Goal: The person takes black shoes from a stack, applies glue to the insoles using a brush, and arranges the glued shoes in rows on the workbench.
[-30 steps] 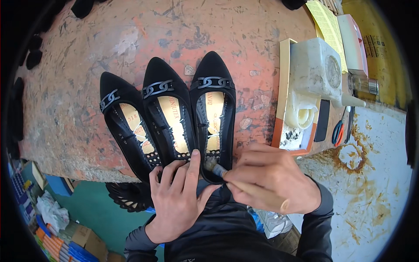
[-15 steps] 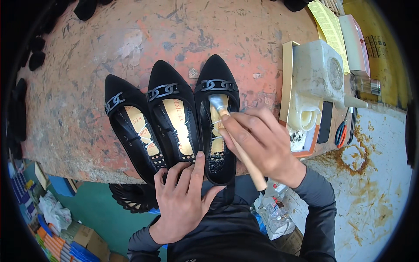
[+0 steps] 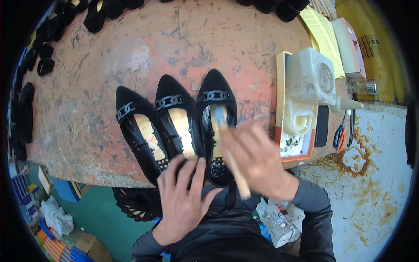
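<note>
Three black pointed slip-on shoes with dark chain trim lie side by side, toes pointing away: a left shoe [image 3: 125, 99], a middle shoe [image 3: 168, 87] and a right shoe [image 3: 214, 83]. My right hand [image 3: 262, 161], blurred by motion, is closed round the wooden handle of a brush [image 3: 238, 174]. The bristles are inside the right shoe, against the pale insole near its front opening. Over the heel end of the middle shoe rests my left hand [image 3: 181, 196], its fingers stretched out and thumb apart toward the right shoe's heel.
A shallow box [image 3: 280, 100] at right holds a whitish blocky container [image 3: 310, 74] and a white cup [image 3: 297, 123]. Beyond it are a phone [image 3: 321, 125], a red-and-black-handled tool [image 3: 339, 137], a glass jar [image 3: 363, 86] and yellow paper [image 3: 322, 32]. More black shoes [image 3: 94, 17] line the table's far and left edges.
The view has shifted, so more shoes show along the far edge. The brush stays in the right shoe, its handle now steeper, with my right hand blurred. My left hand keeps its place at the heels.
</note>
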`<state>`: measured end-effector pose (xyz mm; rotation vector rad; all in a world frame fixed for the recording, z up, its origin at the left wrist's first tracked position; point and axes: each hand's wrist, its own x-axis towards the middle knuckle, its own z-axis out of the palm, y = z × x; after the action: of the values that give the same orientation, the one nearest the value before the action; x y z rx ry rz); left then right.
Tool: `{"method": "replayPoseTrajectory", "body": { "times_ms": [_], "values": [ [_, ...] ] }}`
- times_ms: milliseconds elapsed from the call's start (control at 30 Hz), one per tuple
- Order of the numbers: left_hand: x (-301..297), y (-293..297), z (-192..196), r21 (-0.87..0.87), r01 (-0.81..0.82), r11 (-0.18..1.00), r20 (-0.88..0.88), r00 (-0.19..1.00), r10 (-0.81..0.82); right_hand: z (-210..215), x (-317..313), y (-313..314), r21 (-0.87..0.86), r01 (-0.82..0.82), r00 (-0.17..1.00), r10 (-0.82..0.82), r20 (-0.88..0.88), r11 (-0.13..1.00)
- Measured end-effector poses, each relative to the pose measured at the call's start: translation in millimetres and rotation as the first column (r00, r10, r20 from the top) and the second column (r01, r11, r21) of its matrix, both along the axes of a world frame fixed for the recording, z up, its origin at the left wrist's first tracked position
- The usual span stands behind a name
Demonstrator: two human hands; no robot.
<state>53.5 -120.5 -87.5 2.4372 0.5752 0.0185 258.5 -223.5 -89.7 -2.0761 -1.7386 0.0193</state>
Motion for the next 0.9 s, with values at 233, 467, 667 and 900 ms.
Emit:
{"method": "replayPoseTrajectory", "body": {
  "times_ms": [233,467,667,900],
  "values": [
    [-32.6,3.0,-9.7,0.193,-0.085,0.977,-0.088,0.991,0.104,74.9,29.4,-73.6,0.317,0.485,0.871,-0.418,-0.258,0.815],
    [0.0,-8.6,-10.8,0.185,-0.076,0.98,-0.032,0.996,0.084,56.9,68.7,-115.7,-0.057,0.678,0.716,-0.676,-0.173,0.733],
    [-24.2,-2.7,-1.4,0.092,-0.011,0.996,-0.069,0.997,0.017,85.0,44.8,-118.6,-0.009,0.709,0.704,-0.708,-0.05,0.705],
    [-21.8,-9.2,1.8,0.167,-0.048,0.985,-0.114,0.991,0.068,88.5,43.2,-113.5,-0.08,0.504,0.862,-0.495,0.11,0.86]
  ]
}}
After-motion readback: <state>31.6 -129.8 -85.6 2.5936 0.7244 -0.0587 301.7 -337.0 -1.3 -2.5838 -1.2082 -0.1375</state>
